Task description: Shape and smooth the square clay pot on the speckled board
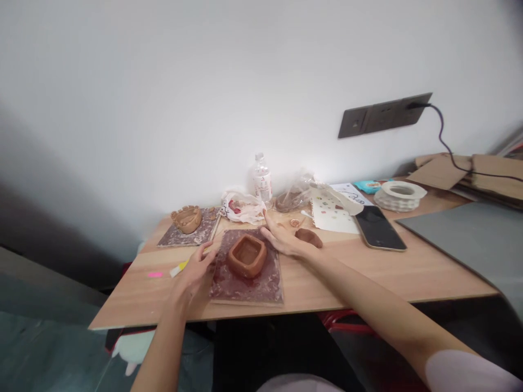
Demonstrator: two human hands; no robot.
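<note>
square clay pot (247,255) sits mid-board (245,286) on the bench (368,272). left hand (195,271) and right hand (284,239) flat at the board's edges, fingers spread, holding nothing. steady the board evenly, don't bump soft walls.

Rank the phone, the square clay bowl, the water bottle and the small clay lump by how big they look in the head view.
1. phone
2. square clay bowl
3. water bottle, close to the bowl and farther back, so unsure
4. small clay lump
</note>
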